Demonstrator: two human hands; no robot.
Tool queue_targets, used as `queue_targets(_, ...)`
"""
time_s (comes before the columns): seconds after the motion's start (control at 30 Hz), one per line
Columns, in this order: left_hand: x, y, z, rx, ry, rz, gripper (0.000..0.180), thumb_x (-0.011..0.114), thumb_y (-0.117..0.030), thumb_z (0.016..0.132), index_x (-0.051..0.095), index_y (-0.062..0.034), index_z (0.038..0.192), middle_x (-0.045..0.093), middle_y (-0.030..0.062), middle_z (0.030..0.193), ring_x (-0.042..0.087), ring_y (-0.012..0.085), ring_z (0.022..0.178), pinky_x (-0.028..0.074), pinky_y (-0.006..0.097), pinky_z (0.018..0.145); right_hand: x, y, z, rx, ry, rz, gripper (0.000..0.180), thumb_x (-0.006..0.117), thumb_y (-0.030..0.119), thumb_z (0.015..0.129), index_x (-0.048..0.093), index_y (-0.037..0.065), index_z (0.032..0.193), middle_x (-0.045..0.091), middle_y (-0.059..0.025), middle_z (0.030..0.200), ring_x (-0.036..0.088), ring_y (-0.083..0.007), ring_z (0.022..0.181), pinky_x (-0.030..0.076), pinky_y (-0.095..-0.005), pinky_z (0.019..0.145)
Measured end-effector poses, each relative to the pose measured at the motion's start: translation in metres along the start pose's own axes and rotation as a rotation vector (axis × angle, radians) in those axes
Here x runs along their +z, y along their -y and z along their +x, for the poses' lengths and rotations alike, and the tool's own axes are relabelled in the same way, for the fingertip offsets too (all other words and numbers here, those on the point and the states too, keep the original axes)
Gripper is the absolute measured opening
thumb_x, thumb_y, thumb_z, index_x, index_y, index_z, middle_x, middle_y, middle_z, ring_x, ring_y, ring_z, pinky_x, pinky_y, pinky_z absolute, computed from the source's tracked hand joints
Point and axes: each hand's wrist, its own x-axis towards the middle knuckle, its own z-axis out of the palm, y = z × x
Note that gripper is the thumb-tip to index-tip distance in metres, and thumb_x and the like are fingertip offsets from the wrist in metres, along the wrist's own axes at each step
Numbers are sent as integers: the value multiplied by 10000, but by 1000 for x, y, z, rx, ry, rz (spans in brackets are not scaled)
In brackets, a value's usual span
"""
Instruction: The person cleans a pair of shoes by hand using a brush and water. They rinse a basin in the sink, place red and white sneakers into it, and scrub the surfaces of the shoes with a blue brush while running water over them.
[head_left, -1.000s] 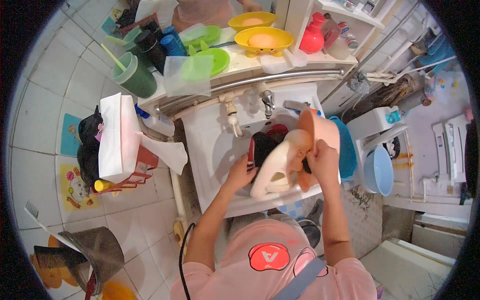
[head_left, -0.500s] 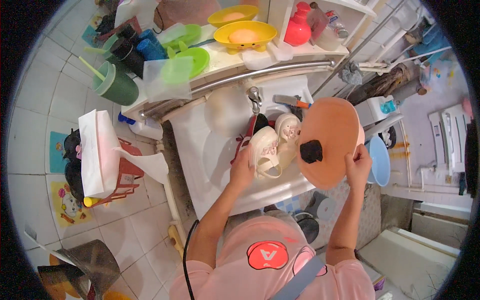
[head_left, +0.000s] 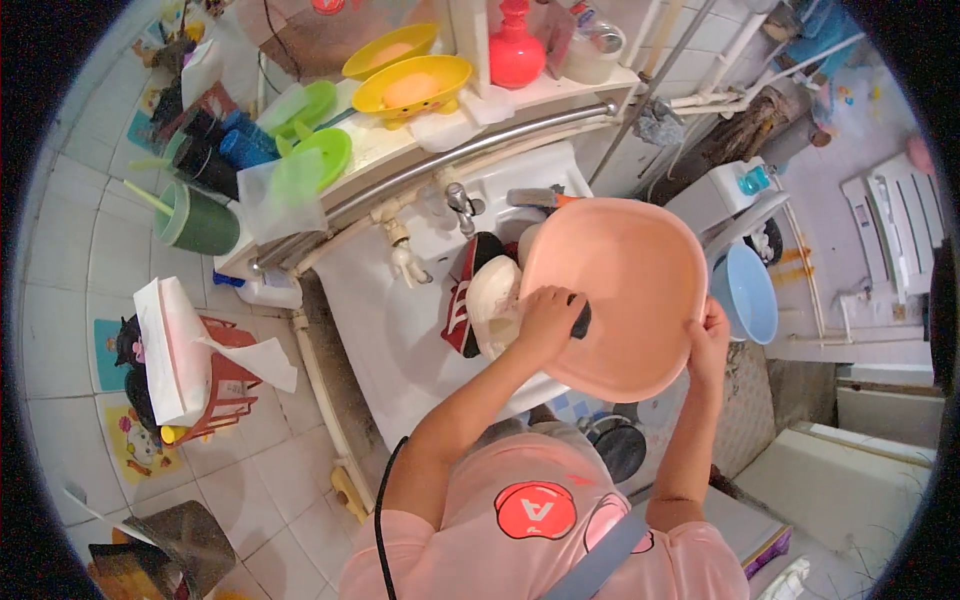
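Indoors, by tiles [head_left: 285, 465] and sink [head_left: 375, 325], left hand [head_left: 548, 322] grips black scrap [head_left: 581, 321], right hand [head_left: 708, 345] basin [head_left: 625, 265].

Two bare hands [head_left: 709, 335], one peach basin [head_left: 630, 280], one black piece [head_left: 581, 318], one light-blue basin [head_left: 752, 295], one sink [head_left: 370, 320], two taps [head_left: 461, 204], one red bottle [head_left: 516, 55]

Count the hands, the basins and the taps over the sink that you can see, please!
Hands: 2, left hand and right hand
Basins: 2, pink basin and blue basin
Taps: 2, silver tap and white tap
Total: 6
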Motion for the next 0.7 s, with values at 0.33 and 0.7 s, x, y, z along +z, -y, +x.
queue_targets(0.33, -8, 22, 4, -330, -110, -684, 345, 646, -157, 773, 570, -21, 1081, 631, 160, 951, 620, 247, 852, 478, 326, 764, -45, -36, -3, 189, -145, 78, 130, 476, -45, 711, 437, 77, 692, 493, 7, 666, 440, -72, 559, 389, -228, 530)
queue_targets(0.7, 2, 11, 17, -549, -101, -1371, 329, 515, -56, 856, 507, 13, 1177, 592, 89, 1025, 582, 142, 843, 488, 261, 699, -79, -109, -27, 399, -215, 208, 62, 507, -11, 768, 492, 49, 761, 572, -42, 744, 520, -118, 589, 441, -274, 532)
